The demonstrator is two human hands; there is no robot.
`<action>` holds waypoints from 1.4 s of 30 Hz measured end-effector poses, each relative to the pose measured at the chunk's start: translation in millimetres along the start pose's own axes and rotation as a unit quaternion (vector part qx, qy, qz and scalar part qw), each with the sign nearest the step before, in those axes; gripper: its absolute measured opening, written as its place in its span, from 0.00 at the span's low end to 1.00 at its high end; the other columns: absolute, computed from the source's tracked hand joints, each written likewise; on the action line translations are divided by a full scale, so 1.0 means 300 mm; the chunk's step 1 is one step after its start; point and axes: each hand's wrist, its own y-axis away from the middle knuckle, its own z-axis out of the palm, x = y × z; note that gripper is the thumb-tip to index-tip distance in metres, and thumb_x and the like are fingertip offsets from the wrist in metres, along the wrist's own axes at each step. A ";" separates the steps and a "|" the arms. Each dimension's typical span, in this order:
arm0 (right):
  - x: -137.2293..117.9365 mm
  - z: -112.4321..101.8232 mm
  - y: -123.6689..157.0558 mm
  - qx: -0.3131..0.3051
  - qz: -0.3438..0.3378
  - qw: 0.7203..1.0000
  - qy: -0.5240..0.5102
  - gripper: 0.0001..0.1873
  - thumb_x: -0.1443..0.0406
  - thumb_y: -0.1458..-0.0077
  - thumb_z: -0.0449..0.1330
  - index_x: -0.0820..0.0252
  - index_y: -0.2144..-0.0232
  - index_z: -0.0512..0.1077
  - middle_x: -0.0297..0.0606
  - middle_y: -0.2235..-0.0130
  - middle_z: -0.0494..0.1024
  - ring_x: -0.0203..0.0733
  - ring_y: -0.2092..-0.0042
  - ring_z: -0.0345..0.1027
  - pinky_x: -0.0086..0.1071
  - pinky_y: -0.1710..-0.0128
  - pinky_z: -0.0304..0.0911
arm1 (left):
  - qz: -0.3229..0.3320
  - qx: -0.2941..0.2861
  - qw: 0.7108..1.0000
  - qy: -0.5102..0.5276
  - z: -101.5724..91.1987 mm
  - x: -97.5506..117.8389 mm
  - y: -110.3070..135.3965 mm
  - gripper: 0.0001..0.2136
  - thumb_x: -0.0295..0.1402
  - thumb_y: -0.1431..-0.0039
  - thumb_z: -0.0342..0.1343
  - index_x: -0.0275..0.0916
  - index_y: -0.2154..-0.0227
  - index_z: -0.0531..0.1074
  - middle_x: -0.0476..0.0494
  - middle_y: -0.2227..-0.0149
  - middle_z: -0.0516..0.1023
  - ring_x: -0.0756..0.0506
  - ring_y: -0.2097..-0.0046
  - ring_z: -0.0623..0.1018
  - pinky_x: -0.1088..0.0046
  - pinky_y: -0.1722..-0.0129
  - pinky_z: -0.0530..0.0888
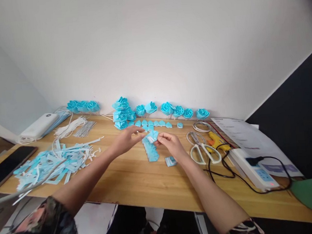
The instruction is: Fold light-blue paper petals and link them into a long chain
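Observation:
Both hands meet above the middle of the wooden table [139, 183]. My left hand [127, 138] pinches the top of a small light-blue petal piece [152, 135]. My right hand [170, 143] pinches the same piece from the right side. Just below them lies a row of overlapping blue petals [151, 151], and a small folded blue scrap [170, 161] rests near my right wrist. A line of single cut petals [156, 123] sits behind the hands.
Finished blue paper roses [168, 108] line the wall. A heap of cut blue strips [51, 163] lies left, with a power bank [38, 127] and phone [7, 165]. White scissors [204, 153], a yellow glue gun [216, 140], cables and a power strip [254, 168] lie right.

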 end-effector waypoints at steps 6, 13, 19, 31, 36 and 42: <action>0.004 -0.009 -0.005 0.010 -0.005 1.000 0.005 0.12 0.57 0.50 0.60 0.59 0.76 0.73 0.35 0.74 0.77 0.40 0.69 0.70 0.33 0.64 0.66 | -0.115 -0.087 0.953 0.268 0.086 0.004 -0.069 0.13 0.43 0.52 0.59 0.36 0.74 0.71 0.49 0.77 0.72 0.50 0.73 0.71 0.74 0.70 0.67; 0.000 -0.004 -0.004 -0.007 0.002 1.000 -0.020 0.14 0.55 0.50 0.60 0.60 0.74 0.74 0.37 0.72 0.77 0.40 0.67 0.69 0.32 0.63 0.66 | -0.131 -0.007 0.943 0.305 0.109 0.022 -0.066 0.12 0.40 0.53 0.59 0.36 0.78 0.68 0.52 0.80 0.68 0.52 0.75 0.67 0.74 0.71 0.63; 0.011 -0.005 -0.006 0.003 -0.012 1.000 0.017 0.11 0.57 0.50 0.60 0.60 0.76 0.73 0.33 0.74 0.75 0.37 0.70 0.67 0.30 0.66 0.63 | -0.128 -0.009 0.937 0.324 0.138 0.004 -0.057 0.12 0.41 0.52 0.59 0.36 0.77 0.67 0.52 0.80 0.68 0.52 0.75 0.67 0.73 0.71 0.64; 0.015 0.002 0.000 0.073 -0.060 0.983 0.160 0.10 0.60 0.49 0.58 0.59 0.77 0.72 0.32 0.77 0.73 0.36 0.74 0.63 0.28 0.72 0.58 | 0.041 0.143 0.989 0.015 0.162 0.050 0.006 0.06 0.32 0.43 0.53 0.38 0.73 0.71 0.50 0.75 0.70 0.50 0.71 0.68 0.73 0.67 0.64; 0.004 0.009 0.005 0.079 -0.073 0.978 0.181 0.10 0.60 0.49 0.58 0.59 0.77 0.72 0.31 0.78 0.72 0.36 0.75 0.63 0.28 0.72 0.58 | 0.061 0.147 0.984 -0.079 0.187 0.035 0.010 0.05 0.33 0.42 0.54 0.40 0.69 0.74 0.50 0.74 0.72 0.49 0.69 0.70 0.71 0.65 0.62; 0.001 0.019 0.010 0.076 -0.104 0.971 0.202 0.08 0.63 0.48 0.57 0.58 0.77 0.72 0.33 0.75 0.75 0.38 0.71 0.68 0.29 0.68 0.61 | 0.059 0.139 0.985 -0.087 0.183 0.029 0.010 0.07 0.36 0.41 0.54 0.40 0.68 0.74 0.49 0.75 0.71 0.49 0.69 0.71 0.71 0.65 0.63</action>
